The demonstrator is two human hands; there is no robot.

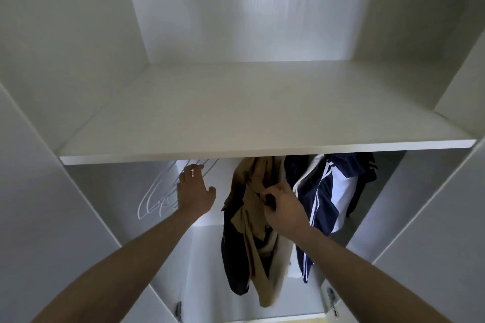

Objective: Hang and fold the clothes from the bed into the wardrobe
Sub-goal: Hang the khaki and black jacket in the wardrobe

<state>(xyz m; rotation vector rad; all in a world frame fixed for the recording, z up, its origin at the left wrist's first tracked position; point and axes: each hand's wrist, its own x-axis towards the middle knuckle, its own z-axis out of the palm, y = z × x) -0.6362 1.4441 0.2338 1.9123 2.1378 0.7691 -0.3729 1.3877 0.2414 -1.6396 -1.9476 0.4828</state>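
- Below the white shelf (262,123) of the wardrobe (78,73), both arms reach up into the hanging compartment.
- Left hand (195,190): raised at the left of the compartment, fingers extended and slightly spread, fingertips touching the white hangers (160,196). No finger is seen curled around a hanger.
- White hangers: grouped at the left end of the compartment, hanging down and angled toward the left wall. Their hooks are hidden behind the shelf edge.
- Right hand (282,206): fingers curled, pinching a fold of the tan garment (256,231) near its upper part.
- Tan garment: hangs at the centre of the compartment, bunched and creased, with a dark navy garment (233,262) directly behind and beside it on the left.
- Navy-and-white striped garment (328,196): hangs just to the right of the tan garment, touching the right hand's far side.
- Hanging rail: concealed by the shelf; it cannot be determined how the garments are attached.
- Door hinges (331,295): visible at the lower edges of the opening, on both sides.
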